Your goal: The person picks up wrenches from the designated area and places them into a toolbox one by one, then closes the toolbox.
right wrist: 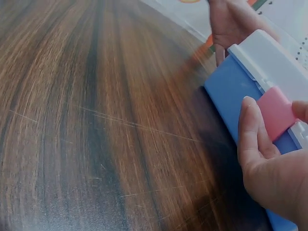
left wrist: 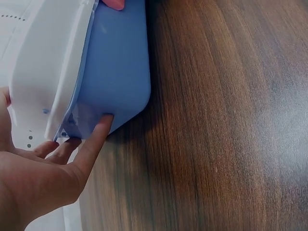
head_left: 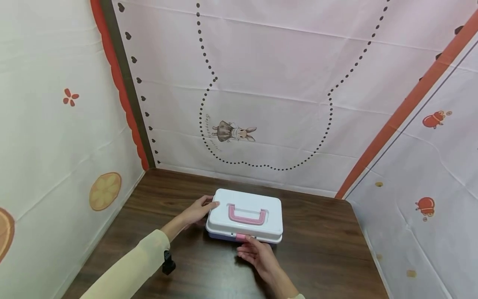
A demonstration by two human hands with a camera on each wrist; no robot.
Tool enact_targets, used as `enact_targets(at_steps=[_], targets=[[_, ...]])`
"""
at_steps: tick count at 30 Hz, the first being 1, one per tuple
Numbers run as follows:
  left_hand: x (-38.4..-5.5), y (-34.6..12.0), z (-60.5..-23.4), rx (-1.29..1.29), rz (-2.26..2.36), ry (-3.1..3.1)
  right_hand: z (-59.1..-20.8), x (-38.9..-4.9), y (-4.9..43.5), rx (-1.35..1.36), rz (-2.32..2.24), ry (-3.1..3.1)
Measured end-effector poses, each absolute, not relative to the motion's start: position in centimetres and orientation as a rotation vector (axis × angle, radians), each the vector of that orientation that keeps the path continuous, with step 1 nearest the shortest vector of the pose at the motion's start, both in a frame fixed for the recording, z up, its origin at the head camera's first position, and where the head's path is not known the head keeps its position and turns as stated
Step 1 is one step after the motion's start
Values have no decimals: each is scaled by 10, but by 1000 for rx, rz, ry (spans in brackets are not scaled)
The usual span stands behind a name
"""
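Observation:
A plastic carry box with a white lid (head_left: 242,197), a pink handle (head_left: 246,220) folded flat on top and a blue base (left wrist: 120,57) sits on the dark wooden table. My left hand (head_left: 198,211) holds the box's left end, thumb over the lid's edge and fingers against the end wall below the rim. At the front, my right hand (head_left: 260,256) pinches the pink latch (right wrist: 276,114) between thumb and fingers. The lid is down on the base. What the box contains is hidden.
The wooden table (head_left: 317,257) ends at white printed cloth (head_left: 269,83) hung behind it. Similar cloth rises along the left (head_left: 48,124) and right sides. A small black object (head_left: 169,263) shows by the left sleeve.

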State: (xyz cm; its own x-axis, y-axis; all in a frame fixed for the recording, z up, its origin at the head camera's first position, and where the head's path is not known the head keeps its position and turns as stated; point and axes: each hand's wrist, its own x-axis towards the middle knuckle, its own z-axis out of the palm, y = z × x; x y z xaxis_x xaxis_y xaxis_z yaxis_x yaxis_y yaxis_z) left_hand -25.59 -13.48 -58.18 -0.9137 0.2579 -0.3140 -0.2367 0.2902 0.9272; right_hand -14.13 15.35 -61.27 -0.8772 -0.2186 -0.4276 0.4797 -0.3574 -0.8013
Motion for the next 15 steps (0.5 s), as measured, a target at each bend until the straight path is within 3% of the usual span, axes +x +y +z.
enact_targets(at_steps=[9,15], targets=[[-255,-128,-584,-12,1663,2178,-601,-134,156,295,-2151,1605],[-252,-131,-581,-2,1631,2298,-583,-126,157,33,-1840,1865]])
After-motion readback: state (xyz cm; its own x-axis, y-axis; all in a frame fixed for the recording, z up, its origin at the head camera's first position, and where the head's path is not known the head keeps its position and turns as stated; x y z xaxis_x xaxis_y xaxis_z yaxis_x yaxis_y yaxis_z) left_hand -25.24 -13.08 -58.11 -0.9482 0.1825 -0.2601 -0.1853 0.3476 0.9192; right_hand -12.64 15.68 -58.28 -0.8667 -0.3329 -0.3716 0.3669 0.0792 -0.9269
